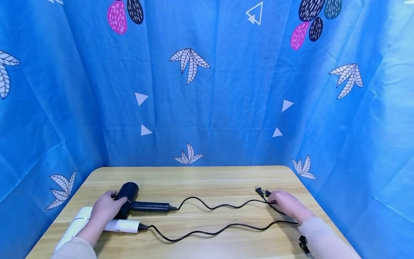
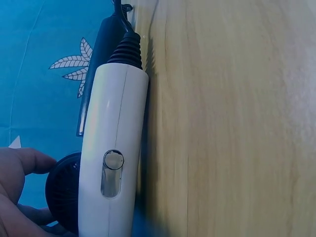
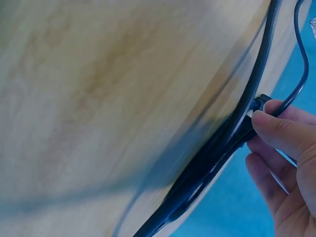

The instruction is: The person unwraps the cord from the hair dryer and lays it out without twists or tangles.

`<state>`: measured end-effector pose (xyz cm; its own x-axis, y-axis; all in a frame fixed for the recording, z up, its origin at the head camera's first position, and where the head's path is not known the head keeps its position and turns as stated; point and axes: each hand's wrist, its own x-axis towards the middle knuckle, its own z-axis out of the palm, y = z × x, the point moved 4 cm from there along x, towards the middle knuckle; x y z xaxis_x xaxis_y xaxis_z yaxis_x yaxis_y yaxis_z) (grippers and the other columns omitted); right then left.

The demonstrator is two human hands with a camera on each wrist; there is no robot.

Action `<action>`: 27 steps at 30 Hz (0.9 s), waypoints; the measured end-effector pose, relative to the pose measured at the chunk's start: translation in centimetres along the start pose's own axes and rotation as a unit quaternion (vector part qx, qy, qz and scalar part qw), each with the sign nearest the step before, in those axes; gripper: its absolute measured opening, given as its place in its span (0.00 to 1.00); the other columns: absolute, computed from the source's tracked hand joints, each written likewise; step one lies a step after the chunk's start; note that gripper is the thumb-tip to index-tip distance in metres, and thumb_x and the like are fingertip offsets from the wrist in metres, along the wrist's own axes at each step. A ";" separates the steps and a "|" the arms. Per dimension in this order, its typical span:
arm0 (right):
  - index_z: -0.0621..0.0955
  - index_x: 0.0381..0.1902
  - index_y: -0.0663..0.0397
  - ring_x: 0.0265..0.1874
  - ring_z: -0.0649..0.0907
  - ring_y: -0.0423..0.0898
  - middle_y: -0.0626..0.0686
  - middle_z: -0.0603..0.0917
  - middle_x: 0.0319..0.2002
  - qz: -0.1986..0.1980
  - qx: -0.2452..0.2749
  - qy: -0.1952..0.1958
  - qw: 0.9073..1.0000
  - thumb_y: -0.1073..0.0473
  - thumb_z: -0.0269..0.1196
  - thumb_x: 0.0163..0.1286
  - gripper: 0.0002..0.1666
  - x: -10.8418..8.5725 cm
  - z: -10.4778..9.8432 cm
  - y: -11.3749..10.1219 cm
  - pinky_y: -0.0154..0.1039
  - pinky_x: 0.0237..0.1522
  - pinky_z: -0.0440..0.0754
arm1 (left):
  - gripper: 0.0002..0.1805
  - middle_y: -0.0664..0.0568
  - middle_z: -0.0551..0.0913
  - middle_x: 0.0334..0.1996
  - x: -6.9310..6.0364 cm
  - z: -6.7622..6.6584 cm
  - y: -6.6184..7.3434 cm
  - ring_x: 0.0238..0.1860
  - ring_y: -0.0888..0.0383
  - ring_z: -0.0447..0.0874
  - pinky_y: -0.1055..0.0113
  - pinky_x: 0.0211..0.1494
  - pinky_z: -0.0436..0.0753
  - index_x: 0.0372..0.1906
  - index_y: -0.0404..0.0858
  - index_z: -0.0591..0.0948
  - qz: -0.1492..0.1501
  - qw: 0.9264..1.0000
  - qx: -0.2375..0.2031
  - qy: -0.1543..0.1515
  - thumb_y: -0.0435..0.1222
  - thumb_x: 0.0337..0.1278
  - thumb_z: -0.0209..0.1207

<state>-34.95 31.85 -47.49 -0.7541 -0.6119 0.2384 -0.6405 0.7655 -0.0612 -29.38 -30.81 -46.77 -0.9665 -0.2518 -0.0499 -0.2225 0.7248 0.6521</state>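
Note:
A black hair dryer [image 1: 149, 207] lies toward the left of the table, its handle pointing right. My left hand [image 1: 106, 207] grips its barrel, fingers on one side and thumb on the other. Under my left forearm lies a white hair dryer [image 1: 124, 226], partly covered; its slide switch [image 2: 113, 170] shows in the left wrist view. Both dryers' black cords run right across the table. My right hand [image 1: 286, 204] pinches a black cord [image 3: 286, 104] between thumb and fingers, close to two black plugs. One plug [image 1: 259, 191] shows its metal prongs; the other is partly hidden by the fingers.
The wooden table [image 1: 194, 180] has rounded far corners. Blue patterned curtains [image 1: 181, 108] hang behind it and along both sides. The white dryer's black cord [image 1: 207, 233] waves across the front of the table and passes toward the right sleeve.

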 end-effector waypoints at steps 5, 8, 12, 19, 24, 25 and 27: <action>0.88 0.34 0.50 0.36 0.85 0.46 0.45 0.86 0.34 0.013 0.010 -0.006 1.000 0.73 0.72 0.55 0.14 -0.2 -0.3 -0.3 0.43 0.40 0.85 | 0.41 0.21 0.62 0.67 -0.5 -0.3 0.5 0.63 0.25 0.64 0.36 0.63 0.69 0.68 0.17 0.62 0.007 1.000 0.008 0.006 0.48 0.68 0.55; 0.88 0.36 0.50 0.37 0.86 0.47 0.46 0.86 0.36 0.028 0.013 -0.014 0.999 0.72 0.72 0.55 0.14 -0.2 -0.5 -0.5 0.43 0.41 0.85 | 0.40 0.21 0.63 0.66 -0.7 -0.5 0.9 0.63 0.25 0.65 0.36 0.62 0.70 0.68 0.17 0.63 0.018 1.000 0.008 0.012 0.47 0.68 0.55; 0.88 0.36 0.52 0.37 0.86 0.49 0.46 0.86 0.36 0.041 0.013 -0.019 0.999 0.71 0.72 0.56 0.12 -0.2 -0.9 -0.5 0.43 0.41 0.85 | 0.39 0.21 0.64 0.66 -0.9 -0.6 1.2 0.62 0.26 0.66 0.36 0.61 0.70 0.67 0.18 0.64 0.026 1.000 0.006 0.016 0.47 0.68 0.56; 0.88 0.35 0.51 0.36 0.85 0.47 0.45 0.86 0.35 0.044 0.012 -0.016 0.999 0.70 0.72 0.57 0.11 -0.2 -1.2 -0.4 0.41 0.39 0.85 | 0.36 0.21 0.67 0.64 -1.3 -0.6 1.4 0.60 0.26 0.69 0.36 0.59 0.73 0.66 0.19 0.67 0.032 0.999 0.009 0.018 0.46 0.68 0.56; 0.88 0.36 0.53 0.37 0.86 0.49 0.47 0.87 0.35 0.038 0.010 -0.006 0.999 0.70 0.72 0.58 0.10 -0.2 -1.5 -0.5 0.43 0.40 0.85 | 0.36 0.21 0.68 0.63 -1.6 -0.7 2.0 0.59 0.27 0.71 0.37 0.58 0.73 0.65 0.19 0.68 0.042 0.999 0.013 0.023 0.46 0.68 0.57; 0.88 0.36 0.54 0.37 0.86 0.49 0.48 0.87 0.36 0.037 0.009 -0.004 0.999 0.70 0.72 0.58 0.10 -0.1 -1.7 -0.6 0.43 0.41 0.85 | 0.36 0.21 0.69 0.63 -1.7 -0.8 2.2 0.58 0.27 0.71 0.37 0.58 0.74 0.65 0.19 0.68 0.046 0.999 0.014 0.026 0.46 0.68 0.57; 0.87 0.37 0.54 0.38 0.86 0.50 0.49 0.87 0.36 0.037 0.008 -0.004 0.999 0.70 0.71 0.58 0.09 0.0 -2.1 -0.8 0.45 0.41 0.85 | 0.35 0.22 0.69 0.62 -2.0 -0.8 2.6 0.59 0.27 0.71 0.36 0.58 0.73 0.65 0.19 0.69 0.057 0.998 0.018 0.032 0.45 0.67 0.57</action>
<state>-34.10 31.64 -45.42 -0.8003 -0.5555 0.2259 -0.5854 0.8054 -0.0933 -27.96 -28.97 -44.40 -0.9756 -0.2071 0.0725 -0.1180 0.7738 0.6224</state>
